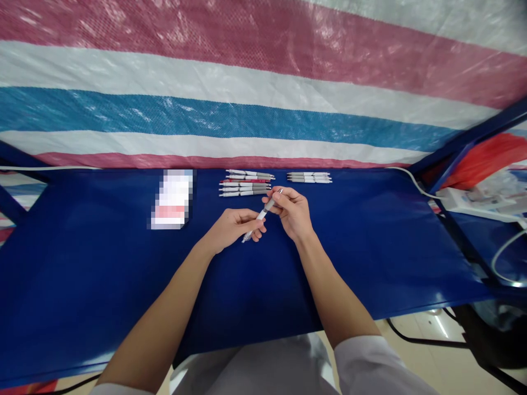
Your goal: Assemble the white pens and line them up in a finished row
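Observation:
Between my two hands is a white and grey pen [261, 215], tilted with its metal tip up to the right. My left hand [236, 226] pinches the white barrel near its lower end. Around the grey grip by the tip, the fingers of my right hand [293, 209] are closed. Just beyond my hands lies a row of several pens [242, 189], mostly white and grey, one of them red. A smaller group of pens [308, 177] lies to its right, near the back edge.
The blue table [123, 285] runs up to a striped plastic sheet [230, 123]. A blurred white and pink item [173, 200] lies at left. On the right stand a blue frame post, a white power strip [473, 203] with cables, and a red bag [486, 162].

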The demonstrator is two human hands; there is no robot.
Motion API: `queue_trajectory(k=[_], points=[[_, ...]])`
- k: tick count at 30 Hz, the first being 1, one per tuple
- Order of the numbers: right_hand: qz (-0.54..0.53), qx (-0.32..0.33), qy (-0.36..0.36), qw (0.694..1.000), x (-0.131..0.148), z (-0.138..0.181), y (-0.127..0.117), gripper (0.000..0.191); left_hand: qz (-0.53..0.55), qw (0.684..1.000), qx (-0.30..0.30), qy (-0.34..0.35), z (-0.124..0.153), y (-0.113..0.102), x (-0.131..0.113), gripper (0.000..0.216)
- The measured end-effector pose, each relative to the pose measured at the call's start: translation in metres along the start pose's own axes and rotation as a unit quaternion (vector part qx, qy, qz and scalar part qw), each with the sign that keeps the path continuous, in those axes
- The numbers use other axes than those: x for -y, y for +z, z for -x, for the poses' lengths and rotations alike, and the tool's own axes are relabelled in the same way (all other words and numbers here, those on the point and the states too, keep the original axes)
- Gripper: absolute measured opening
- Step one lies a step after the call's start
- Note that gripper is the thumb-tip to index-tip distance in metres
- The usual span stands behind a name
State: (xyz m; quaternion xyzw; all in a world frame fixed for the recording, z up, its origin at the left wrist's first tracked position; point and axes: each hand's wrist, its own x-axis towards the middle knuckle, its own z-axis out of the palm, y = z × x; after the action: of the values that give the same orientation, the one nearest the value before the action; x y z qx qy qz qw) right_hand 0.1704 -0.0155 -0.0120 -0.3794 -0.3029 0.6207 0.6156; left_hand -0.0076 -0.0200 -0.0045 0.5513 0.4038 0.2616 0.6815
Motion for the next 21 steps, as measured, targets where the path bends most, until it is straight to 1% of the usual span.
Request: queue_trajectory(k=[7,11,15,18,21], points=[[0.027,-0.054,-0.026,0.998,-0.0042,-0.0014,0.0017,0.027,-0.086,0.994,-0.055,0.044,-0.0023,0.0011,0.0004,0.019],[0.036,-0.066,-0.033,0.997,-0.0032,0.0001,0.0038,0.026,-0.087,0.993,-0.066,0.049,-0.0028,0.0009,0.0006,0.019],[0.023,-0.031,-0.029,0.999,-0.0007,0.0019,0.0028,0.023,-0.034,0.998,-0.038,0.024,-0.0015,-0.0001,-0.0013,0.02],[0.01,-0.002,-0.02,1.0,0.0007,0.0032,0.0012,0.025,0.027,1.0,-0.002,-0.004,0.0006,-0.0001,-0.0035,0.024],[-0.001,0.014,-0.009,1.0,0.001,0.0047,0.0008,0.024,0.075,0.996,0.031,-0.027,0.0025,0.0008,-0.0056,0.028]])
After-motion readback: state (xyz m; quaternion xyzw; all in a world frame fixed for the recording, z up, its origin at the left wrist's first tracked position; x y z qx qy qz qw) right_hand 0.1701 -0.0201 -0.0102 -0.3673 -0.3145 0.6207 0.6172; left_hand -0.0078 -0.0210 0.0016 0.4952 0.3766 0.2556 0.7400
